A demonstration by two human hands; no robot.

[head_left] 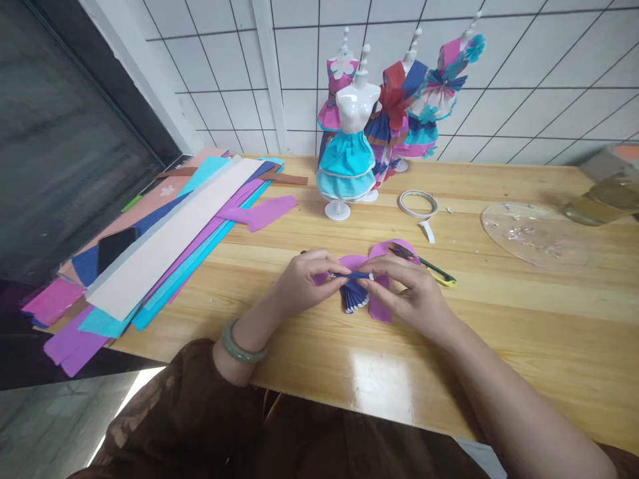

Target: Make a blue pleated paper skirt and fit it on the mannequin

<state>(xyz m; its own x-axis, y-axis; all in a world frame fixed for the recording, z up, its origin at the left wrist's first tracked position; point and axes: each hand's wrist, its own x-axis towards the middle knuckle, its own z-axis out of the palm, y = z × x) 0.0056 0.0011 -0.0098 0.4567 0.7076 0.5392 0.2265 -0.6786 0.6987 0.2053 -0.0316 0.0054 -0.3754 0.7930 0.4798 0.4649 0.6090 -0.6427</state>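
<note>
Pleated blue paper sits between both hands, over the worktop and beside purple paper; the left hand and right hand each pinch an end of its narrow top, probably to keep the folds gathered while the lower edge fans out freely.

wooden table | paper strips | tape roll | mannequins | clear disc
</note>
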